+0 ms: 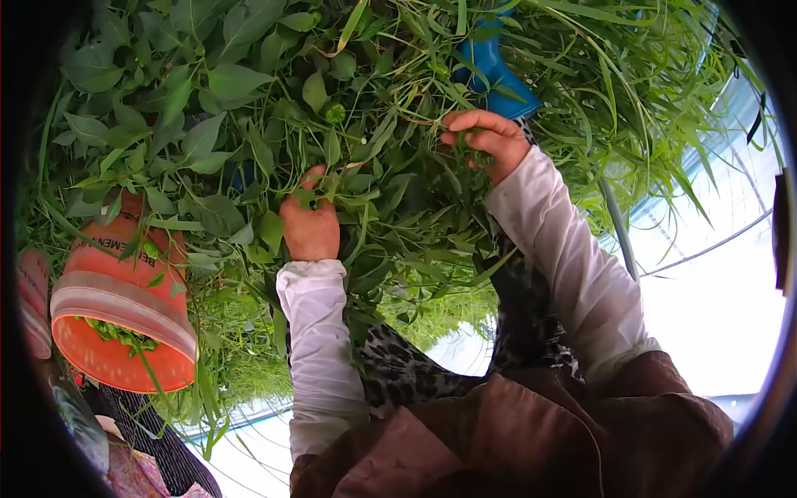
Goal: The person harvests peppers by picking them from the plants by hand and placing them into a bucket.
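My left hand (310, 226) reaches in among leafy green plants (199, 149) that look like pepper plants. One finger points up through the leaves; the others are largely hidden, so its grip does not show. Higher and to the right, my right hand (496, 146) has its fingers curled together around a small green bit I cannot make out, beside thin stems. Between and above the hands hangs a small green pepper (334, 113). A blue boot (491, 70) stands in the foliage just above my right hand.
An orange bucket (124, 290) with green produce inside appears at left, its mouth toward the bottom of the view. Another person's patterned clothing (141, 456) shows at lower left. Tall grass (581, 50) grows at upper right, with pale sheeting (706, 290) behind.
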The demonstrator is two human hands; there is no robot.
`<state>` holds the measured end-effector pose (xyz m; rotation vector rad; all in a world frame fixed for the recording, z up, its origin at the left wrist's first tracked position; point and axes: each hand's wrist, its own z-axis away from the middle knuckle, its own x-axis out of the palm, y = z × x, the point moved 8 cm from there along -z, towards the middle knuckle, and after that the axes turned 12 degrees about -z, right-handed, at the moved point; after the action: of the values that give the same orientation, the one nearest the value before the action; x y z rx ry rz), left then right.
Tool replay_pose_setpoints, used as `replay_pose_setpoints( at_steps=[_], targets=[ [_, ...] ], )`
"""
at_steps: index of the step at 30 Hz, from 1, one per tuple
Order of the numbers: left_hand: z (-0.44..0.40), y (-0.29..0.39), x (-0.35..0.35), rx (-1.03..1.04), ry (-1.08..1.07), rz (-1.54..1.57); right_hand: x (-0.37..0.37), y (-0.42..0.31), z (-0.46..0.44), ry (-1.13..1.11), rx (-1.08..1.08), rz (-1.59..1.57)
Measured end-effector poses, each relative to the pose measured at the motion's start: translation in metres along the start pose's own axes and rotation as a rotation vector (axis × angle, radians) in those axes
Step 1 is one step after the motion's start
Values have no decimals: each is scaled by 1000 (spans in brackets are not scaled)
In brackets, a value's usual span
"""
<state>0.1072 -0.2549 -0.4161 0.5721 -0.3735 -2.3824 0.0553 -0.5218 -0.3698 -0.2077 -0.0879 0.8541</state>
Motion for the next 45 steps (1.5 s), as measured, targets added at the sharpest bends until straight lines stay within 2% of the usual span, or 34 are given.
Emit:
replay_pose_setpoints(
  at_steps=[1,3,4,6,8,9,10,12,14,16,17,19,21,23,25,27,28,30,32,33,35,36,38,39,40,41,42,44,45],
  targets=[
    [-1,-3,1,-18,-7,-21,-6,3,-18,0,1,-2],
    [0,3,-1,-22,-3,-11,19,-22,-43,-101,-590,703],
    [1,4,-1,-26,-8,0,37,-27,-49,-38,-571,800],
    [1,-5,2,-83,-21,39,72,-36,-66,-97,-686,931],
    [3,-8,4,-138,-34,79,98,-23,-94,-210,-467,1190],
    [3,-1,1,-86,-20,30,111,-18,-95,-193,-510,1343],
    [1,6,-1,-29,0,-18,118,-17,-97,-189,-523,1342],
    [0,-17,11,-1,33,37,148,-15,-89,-286,-767,1439],
    [-1,-24,15,6,36,207,174,4,-88,-512,-595,1648],
    [0,-26,14,-8,50,244,160,54,-122,-584,-145,2007],
    [0,-27,11,-20,60,264,147,77,-130,-585,-150,2009],
    [0,-27,11,-46,21,287,128,104,-139,-546,-366,2038],
    [0,-23,15,-65,-37,299,118,93,-129,-524,-461,2055],
    [1,-12,18,5,-124,375,121,67,-98,-707,-310,1834],
    [2,2,20,-6,-158,438,125,48,-71,-738,-225,1754],
    [1,16,18,-16,-188,499,115,46,-52,-706,-174,1530],
    [1,25,17,35,-232,387,112,47,-41,-724,-30,1458],
    [2,34,19,88,-278,279,110,52,-16,-724,177,1046],
    [4,40,21,126,-308,345,111,67,-1,-764,162,569],
    [4,36,26,52,-343,501,112,65,4,-761,163,569],
    [4,40,22,60,-324,482,105,77,15,-578,554,175],
    [3,43,18,70,-299,463,100,86,14,-577,554,174],
    [6,43,21,39,-293,480,96,95,2,-660,251,338],
    [7,36,25,-20,-244,601,105,86,8,-547,167,328],
    [8,30,27,-78,-195,722,106,88,8,-544,168,325],
    [10,26,33,-164,-232,863,109,73,7,-525,-130,586],
    [11,26,33,-164,-233,862,116,59,11,-494,-432,839],
    [15,22,36,-261,-252,1031,114,64,14,-443,-355,803],
    [12,26,33,-216,-240,1019,115,60,17,-460,-355,778]
  ],
)
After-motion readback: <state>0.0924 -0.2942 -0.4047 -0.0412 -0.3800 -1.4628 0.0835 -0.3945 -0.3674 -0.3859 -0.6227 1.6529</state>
